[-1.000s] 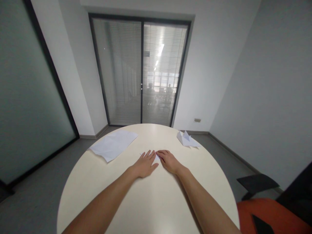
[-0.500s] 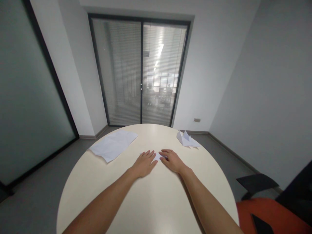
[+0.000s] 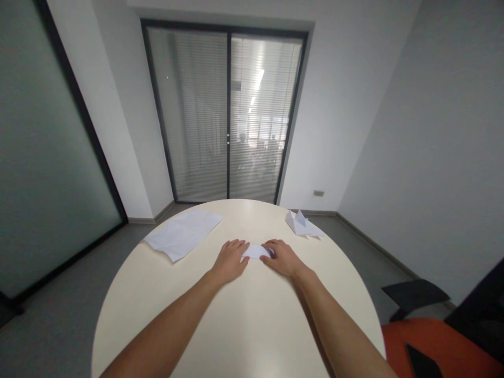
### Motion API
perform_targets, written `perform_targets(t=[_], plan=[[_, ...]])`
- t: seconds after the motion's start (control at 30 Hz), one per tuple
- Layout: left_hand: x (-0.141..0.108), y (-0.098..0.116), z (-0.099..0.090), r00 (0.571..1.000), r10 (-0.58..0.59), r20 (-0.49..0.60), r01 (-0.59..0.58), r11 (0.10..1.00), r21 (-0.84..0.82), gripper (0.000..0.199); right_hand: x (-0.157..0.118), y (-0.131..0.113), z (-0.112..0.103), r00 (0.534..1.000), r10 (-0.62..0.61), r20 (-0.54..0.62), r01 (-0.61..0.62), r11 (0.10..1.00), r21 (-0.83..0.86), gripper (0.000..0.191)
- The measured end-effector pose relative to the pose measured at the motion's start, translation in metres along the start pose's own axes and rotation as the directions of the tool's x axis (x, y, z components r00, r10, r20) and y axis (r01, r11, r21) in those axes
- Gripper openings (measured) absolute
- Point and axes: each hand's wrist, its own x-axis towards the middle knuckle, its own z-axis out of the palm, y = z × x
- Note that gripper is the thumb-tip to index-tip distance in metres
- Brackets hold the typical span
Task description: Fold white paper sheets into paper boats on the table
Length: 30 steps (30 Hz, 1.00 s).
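Between my hands, a small folded white paper (image 3: 255,251) lies on the round cream table (image 3: 252,325). My left hand (image 3: 231,261) grips its left end, thumb at the near edge and fingers over the far side. The right end is in my right hand (image 3: 280,258), the thumb and fingers closed around it. Both ends of the paper are hidden under the fingers. At the table's far left lies a large creased white sheet (image 3: 184,233). A folded paper shape with raised points (image 3: 302,226) rests at the far right.
A chair with an orange seat (image 3: 433,341) and black armrest (image 3: 417,295) stands at the lower right, beside the table. Beyond the table is a glazed partition with blinds (image 3: 228,115). Frosted glass (image 3: 51,157) fills the left side.
My hands have drawn slightly apart, and more of the small folded paper shows between them. The fingers of my left hand, spread flat before, have curled in around the paper's left end.
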Motion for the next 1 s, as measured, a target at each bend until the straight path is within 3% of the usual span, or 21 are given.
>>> perform_targets(t=[0.3, 0.53, 0.7, 0.87, 1.0], plan=[[0.003, -0.006, -0.002, 0.993, -0.043, -0.111, 0.034, 0.996, -0.080, 0.045, -0.001, 0.021, -0.004, 0.991, 0.133, 0.015, -0.133, 0.976, 0.171, 0.039], [0.004, -0.006, -0.004, 0.991, -0.053, -0.125, 0.043, 0.996, -0.080, 0.041, 0.002, 0.025, -0.008, 0.978, 0.207, 0.016, -0.201, 0.930, 0.309, 0.023], [0.005, -0.003, -0.009, 0.988, -0.043, -0.148, 0.037, 0.998, -0.044, 0.037, 0.001, 0.025, -0.017, 0.959, 0.261, 0.113, -0.284, 0.868, 0.407, 0.026], [0.006, -0.004, -0.012, 0.983, -0.022, -0.182, 0.024, 1.000, 0.011, 0.037, 0.004, 0.019, -0.025, 0.971, 0.195, 0.139, -0.237, 0.867, 0.438, 0.022], [0.007, -0.008, -0.010, 0.977, -0.041, -0.211, 0.050, 0.998, 0.038, 0.040, 0.006, 0.008, -0.032, 0.980, 0.164, 0.113, -0.194, 0.914, 0.355, 0.021]])
